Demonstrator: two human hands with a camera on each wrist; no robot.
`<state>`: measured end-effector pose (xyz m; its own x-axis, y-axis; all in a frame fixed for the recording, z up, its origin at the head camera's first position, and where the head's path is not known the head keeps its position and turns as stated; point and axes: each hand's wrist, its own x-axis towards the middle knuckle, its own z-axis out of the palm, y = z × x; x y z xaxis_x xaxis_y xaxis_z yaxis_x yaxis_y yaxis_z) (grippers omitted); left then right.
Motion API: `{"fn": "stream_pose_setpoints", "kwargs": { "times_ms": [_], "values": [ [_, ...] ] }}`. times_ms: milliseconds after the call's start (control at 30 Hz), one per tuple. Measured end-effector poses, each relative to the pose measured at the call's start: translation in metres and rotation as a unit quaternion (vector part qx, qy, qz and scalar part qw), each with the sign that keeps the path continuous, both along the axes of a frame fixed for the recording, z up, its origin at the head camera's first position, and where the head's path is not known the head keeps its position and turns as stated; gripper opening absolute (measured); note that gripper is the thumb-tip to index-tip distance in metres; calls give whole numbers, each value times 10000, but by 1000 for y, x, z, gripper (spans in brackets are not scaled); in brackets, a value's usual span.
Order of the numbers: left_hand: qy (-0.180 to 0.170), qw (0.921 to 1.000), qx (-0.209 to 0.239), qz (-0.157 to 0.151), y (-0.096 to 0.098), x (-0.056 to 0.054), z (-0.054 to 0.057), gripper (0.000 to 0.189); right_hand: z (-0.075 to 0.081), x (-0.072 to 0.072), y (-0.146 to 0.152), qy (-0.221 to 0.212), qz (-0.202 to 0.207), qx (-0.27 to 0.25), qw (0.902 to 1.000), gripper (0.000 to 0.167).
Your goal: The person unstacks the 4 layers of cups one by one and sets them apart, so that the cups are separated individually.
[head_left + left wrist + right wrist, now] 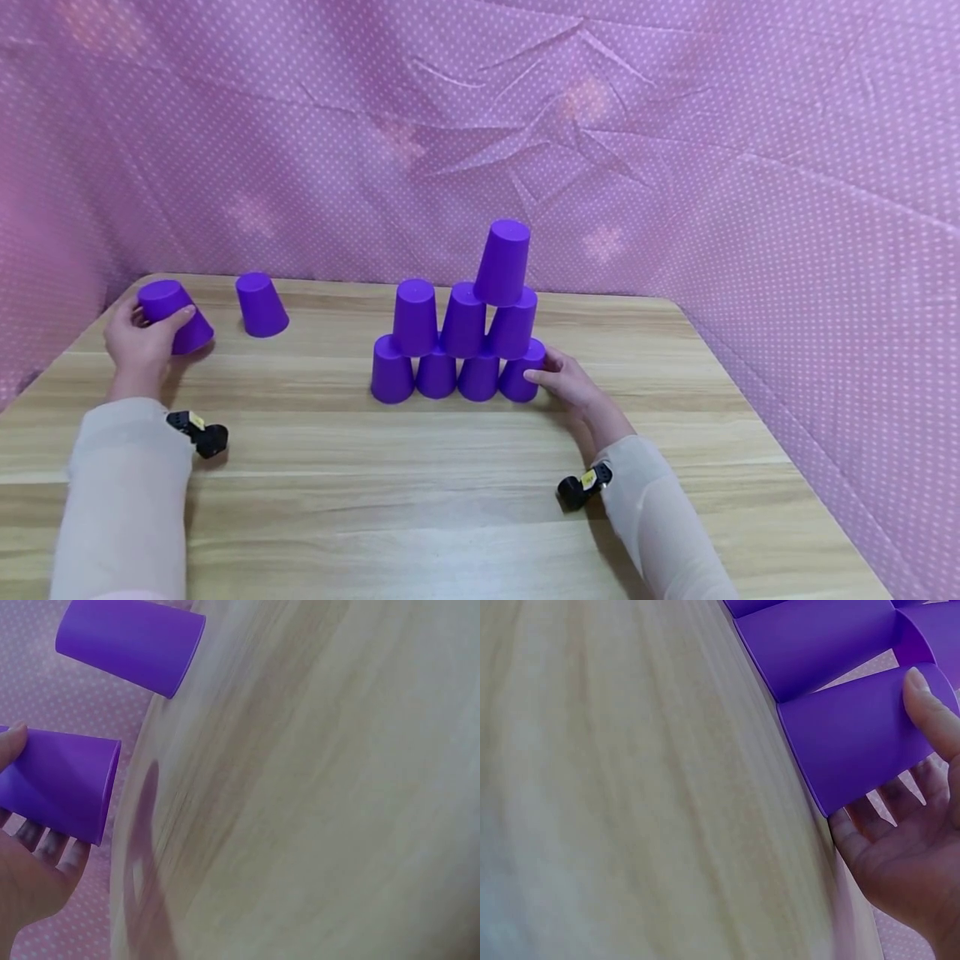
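Observation:
My left hand (142, 342) grips an upside-down purple cup (176, 317), with the thumb on its near side and the other fingers behind. In the left wrist view, this cup's rim looks slightly off the table. Beyond it to the right, another upside-down purple cup (262, 305) stands alone. Thumb and fingers of my right hand (573, 382) hold the rightmost bottom cup (862, 739) of a stack of upside-down purple cups. The stack has a bottom row of several cups, three on these, and one top cup (503, 263) straddling the middle and right ones.
A wooden table (337, 492) lies under everything. Pink dotted cloth (337, 167) hangs behind it and at both sides. Small black cameras (212, 440) are strapped at both wrists, over pale sleeves (123, 500).

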<state>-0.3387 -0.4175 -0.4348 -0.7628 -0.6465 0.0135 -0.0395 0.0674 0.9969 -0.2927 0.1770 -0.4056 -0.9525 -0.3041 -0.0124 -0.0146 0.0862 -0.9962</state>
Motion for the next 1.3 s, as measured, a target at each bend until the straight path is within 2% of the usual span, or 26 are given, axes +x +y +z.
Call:
{"fn": "stream_pose_setpoints", "kwargs": {
  "times_ms": [233,500,600,800,1000,1133,1300],
  "values": [
    [-340,9987,-367,35,11,13,10,80,1,0,1,-5,49,-30,10000,52],
    [-473,9984,-232,214,45,41,38,74,-1,1,3,13,78,38,10000,52],
    [-551,9976,-326,254,54,47,45,72,-2,1,4,-10,70,144,9999,52],
    [-654,9959,-519,338,60,53,49,69,-2,1,6,22,69,103,9999,51],
    [-890,9955,-310,135,61,55,54,72,-1,1,5,69,38,269,9996,51],
    [-914,9954,-274,128,58,53,51,73,0,1,5,86,3,379,9992,52],
    [-997,9942,-391,60,58,54,52,73,1,2,5,99,-21,443,9990,53]
  ]
}}
